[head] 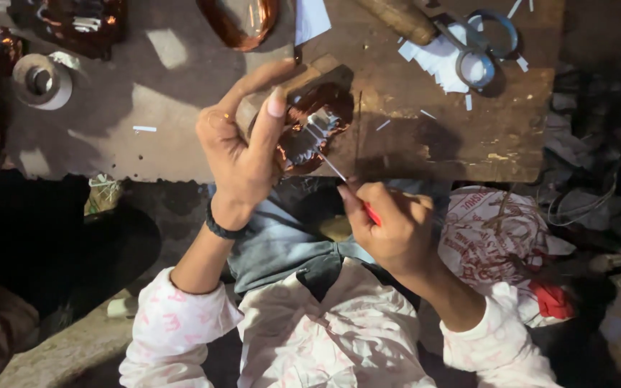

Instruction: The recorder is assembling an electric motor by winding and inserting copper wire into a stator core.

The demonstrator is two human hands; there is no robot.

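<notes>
My left hand (242,147) grips a motor stator with copper windings (318,126), thumb raised along its near side, holding it just over the front edge of a worn wooden board (433,129). My right hand (389,226) is closed on a thin tool with a red handle (372,213); its metal tip reaches up into the windings. A black band circles my left wrist.
Scissors (479,47) lie on white paper scraps at the back right, beside a wooden handle (397,16). A copper wire coil (242,25) sits at the back centre, a tape roll (41,80) and more wound parts at the left. A printed sack (497,237) lies at my right.
</notes>
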